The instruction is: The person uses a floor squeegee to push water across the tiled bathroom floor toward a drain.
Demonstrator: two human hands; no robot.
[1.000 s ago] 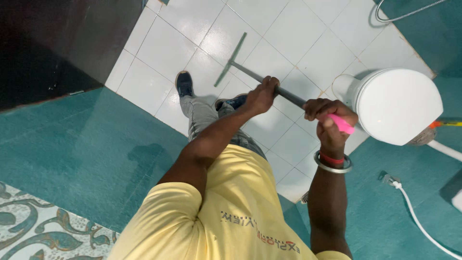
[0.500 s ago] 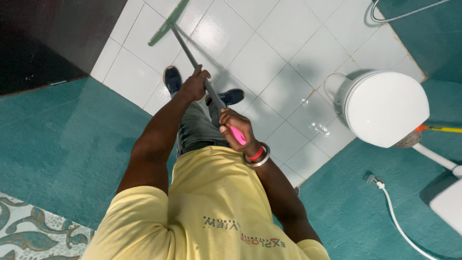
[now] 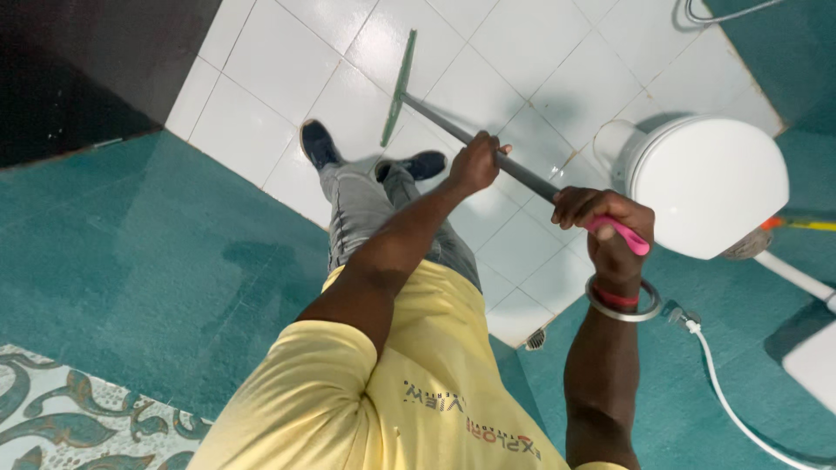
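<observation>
White tiled floor (image 3: pixel 287 61) spreads below, toilet (image 3: pixel 710 187) at the right; the squeegee (image 3: pixel 488 150) slants across the tiles, green blade down; left hand (image 3: pixel 475 163) clamps mid-shaft; right hand (image 3: pixel 605 222) clenches the pink grip.

Squeegee handle (image 3: pixel 522 176) hidden inside left hand (image 3: pixel 475 163) and right hand (image 3: pixel 601 222). Toilet (image 3: pixel 705 187) base mostly hidden under lid. White hose (image 3: pixel 740 409) cut off at bottom edge. Metal hose (image 3: pixel 723 13) cut off at top edge.
</observation>
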